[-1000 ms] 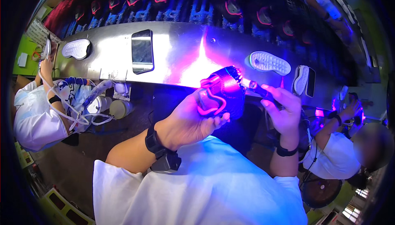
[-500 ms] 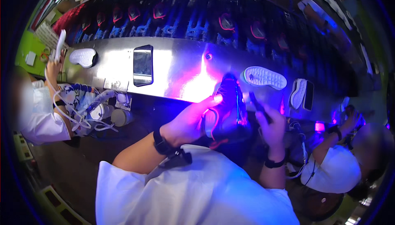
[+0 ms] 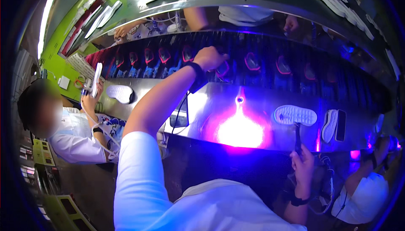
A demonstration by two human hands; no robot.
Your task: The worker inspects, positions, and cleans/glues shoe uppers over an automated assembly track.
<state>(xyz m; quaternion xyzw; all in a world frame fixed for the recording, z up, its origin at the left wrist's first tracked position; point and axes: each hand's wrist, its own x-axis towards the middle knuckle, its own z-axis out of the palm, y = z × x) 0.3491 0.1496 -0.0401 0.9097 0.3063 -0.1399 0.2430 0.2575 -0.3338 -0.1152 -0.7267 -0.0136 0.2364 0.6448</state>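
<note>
My left hand [image 3: 213,58] is stretched far up to the rack of dark shoes with pink openings [image 3: 253,62]. Its fingers are curled over one dark shoe [image 3: 222,69] in that row. A black band sits on that wrist. My right hand [image 3: 303,161] is low at the right, closed on a thin dark stick-like tool [image 3: 297,136] that points up toward a white sole [image 3: 295,115] on the steel belt [image 3: 211,100].
A bright purple glare [image 3: 238,129] lies on the steel belt. Another white sole [image 3: 119,93] and a dark-and-white pair [image 3: 333,125] lie on it. A person at the left [image 3: 71,134] holds up a white sole [image 3: 97,79]. Another person [image 3: 363,193] works at the right.
My left hand has carried the dark shoe from in front of my chest up to the rack. My right hand has dropped lower with the tool. The view has tilted upward.
</note>
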